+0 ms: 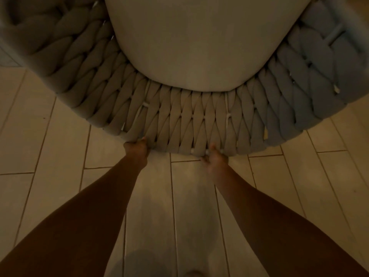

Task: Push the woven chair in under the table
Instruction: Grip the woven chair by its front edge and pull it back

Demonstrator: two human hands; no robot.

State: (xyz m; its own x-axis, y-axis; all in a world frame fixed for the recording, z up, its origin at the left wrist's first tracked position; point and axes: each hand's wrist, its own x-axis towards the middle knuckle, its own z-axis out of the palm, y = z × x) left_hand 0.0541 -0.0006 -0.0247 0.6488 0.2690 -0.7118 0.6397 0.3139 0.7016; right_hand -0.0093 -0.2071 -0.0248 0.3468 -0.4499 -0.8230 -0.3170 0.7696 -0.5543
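The woven chair (183,116) fills the upper half of the head view, seen from above and behind. Its curved back is made of thick grey-beige braided straps, and a pale seat cushion (191,41) lies inside it. My left hand (137,149) grips the top rim of the chair back, left of centre. My right hand (214,156) grips the same rim about a forearm's width to the right. Both arms reach straight forward. The table is not in view.
Pale plank-style floor tiles (60,156) with dark grout lines run under and around the chair. The light is dim. A blurred shape (191,273) shows at the bottom edge, between my arms.
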